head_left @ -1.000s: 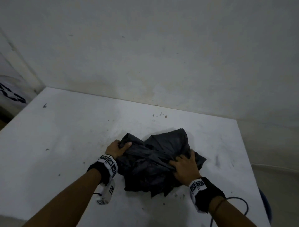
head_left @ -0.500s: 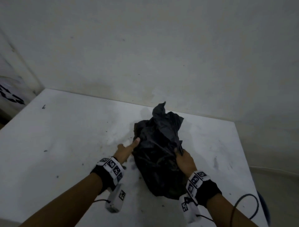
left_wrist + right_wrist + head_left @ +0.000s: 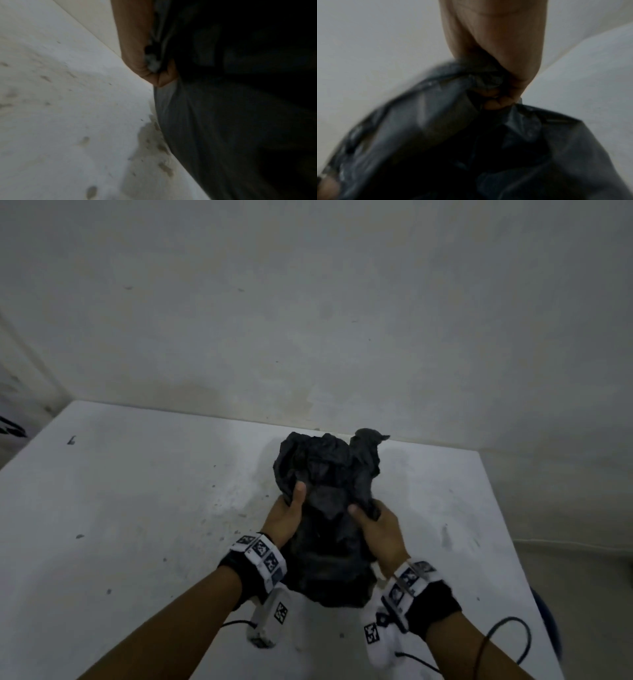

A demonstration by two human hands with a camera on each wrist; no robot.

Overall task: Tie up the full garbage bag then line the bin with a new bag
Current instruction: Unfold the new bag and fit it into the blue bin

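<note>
Black plastic film, crumpled, forms the garbage bag (image 3: 329, 529) standing on a white table (image 3: 137, 508) near the wall. Going left to right: the left hand (image 3: 286, 517) grips the bag's side, thumb pressed on the film; the right hand (image 3: 378, 525) pinches a gathered fold (its neck looks untied). Gathering both loose top flaps evenly, well above the contents, should make knotting easier.
</note>
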